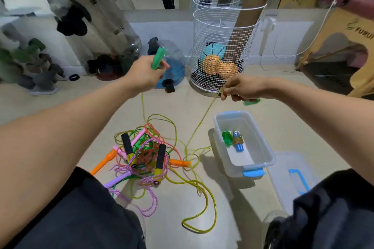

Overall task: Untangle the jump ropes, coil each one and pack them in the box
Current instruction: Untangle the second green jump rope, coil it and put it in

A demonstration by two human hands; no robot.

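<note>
My left hand (pixel 144 73) grips a green jump-rope handle (pixel 158 57), raised above the floor. My right hand (pixel 240 88) pinches the yellow-green rope (pixel 199 125) and holds a second green handle (pixel 251 102), partly hidden under the fingers. That rope hangs from both hands to the floor and loops toward me. A tangled pile of ropes (pixel 141 155) lies on the floor between my knees, with black-and-yellow, orange, pink and purple handles. The clear plastic box (pixel 261 143) sits to the right and holds one coiled rope with green and blue handles (pixel 234 139).
The box's clear lid (pixel 291 180) with a blue handle lies on the floor to its right. A white wire basket (pixel 222 46) with balls stands ahead. A blue water jug (pixel 172 62) and large clear bottles (pixel 101 16) stand at the left; a wooden structure (pixel 344 46) at the right.
</note>
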